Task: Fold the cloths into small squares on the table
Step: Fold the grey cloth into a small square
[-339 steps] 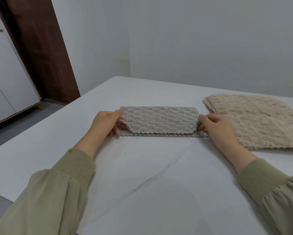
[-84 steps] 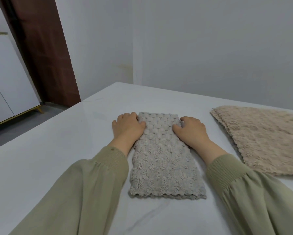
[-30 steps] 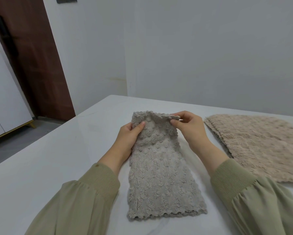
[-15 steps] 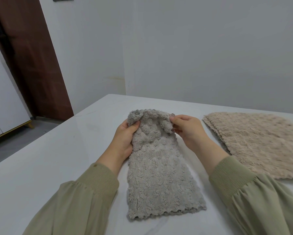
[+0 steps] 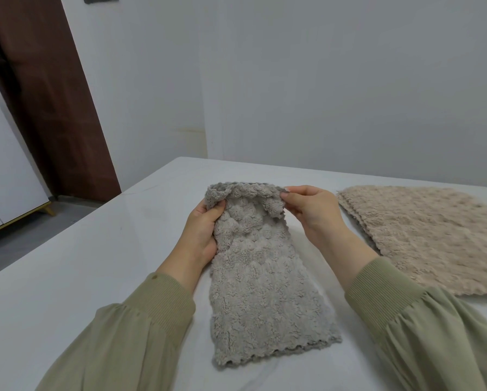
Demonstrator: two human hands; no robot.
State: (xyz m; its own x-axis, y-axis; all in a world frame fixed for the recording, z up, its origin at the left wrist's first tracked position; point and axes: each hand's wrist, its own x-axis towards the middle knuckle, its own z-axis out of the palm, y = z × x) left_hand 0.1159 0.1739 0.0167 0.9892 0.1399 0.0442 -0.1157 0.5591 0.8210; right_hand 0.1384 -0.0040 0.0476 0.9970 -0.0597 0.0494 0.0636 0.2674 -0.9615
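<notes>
Near the tabletop's [image 5: 101, 249] middle, left hand [image 5: 201, 235] and right hand [image 5: 312, 213] are pinching the grey cloth's [image 5: 262, 289] far corners. Next, probably, laying them onto its near edge.

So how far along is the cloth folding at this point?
Done: the grey cloth looks folded into a narrow strip, its near end flat on the table. In hand: the left hand and right hand pinch its far end, raised off the table, probably for the fold toward the near edge. Left: finishing that square, then the beige cloths lying flat at the right, not yet folded.
</notes>
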